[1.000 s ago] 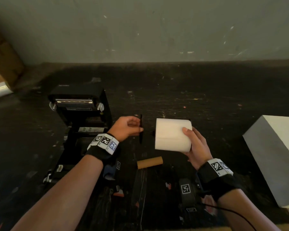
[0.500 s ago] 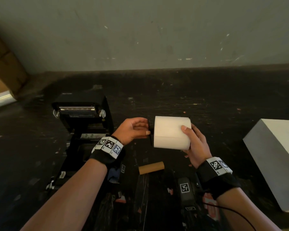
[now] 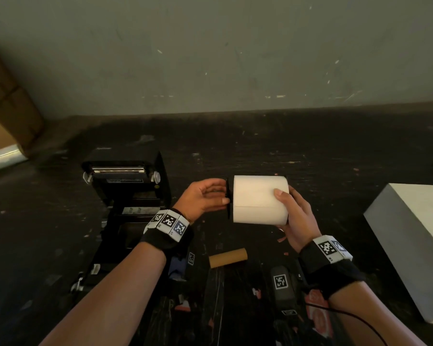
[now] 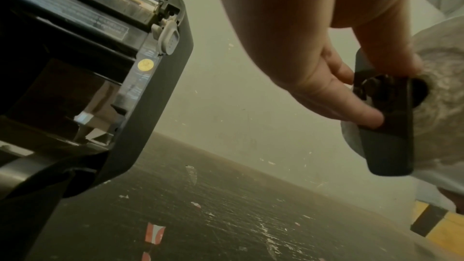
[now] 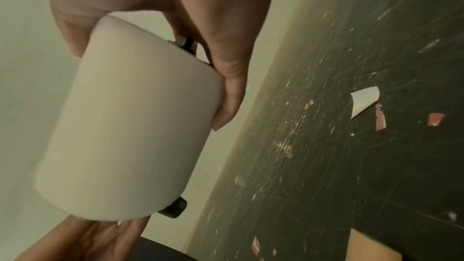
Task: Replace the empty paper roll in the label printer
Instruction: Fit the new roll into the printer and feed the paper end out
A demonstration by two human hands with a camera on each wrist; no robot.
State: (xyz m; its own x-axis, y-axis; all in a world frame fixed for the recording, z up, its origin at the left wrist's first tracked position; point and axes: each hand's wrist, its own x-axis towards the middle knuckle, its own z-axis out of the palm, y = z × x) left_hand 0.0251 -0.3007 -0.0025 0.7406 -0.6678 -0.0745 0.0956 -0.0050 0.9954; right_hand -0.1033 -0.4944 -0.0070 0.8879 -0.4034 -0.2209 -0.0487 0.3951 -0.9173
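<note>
Roll: thick white paper roll (image 3: 259, 199), gripped by right hand (image 3: 295, 218).
Holder: black plastic end plate (image 3: 227, 198), pinched by left hand (image 3: 203, 197) against roll's end.

Black wristbands (image 3: 331, 272), white coded tags (image 3: 169, 221)

On the bench (image 3: 310, 151) the label printer (image 3: 125, 186) stands at the left. Right of it the hands hold the paper roll (image 3: 259, 199) in the air; the empty core (image 3: 227, 257) lies below, nearer the person. A box (image 3: 415, 236) sits far right.
</note>
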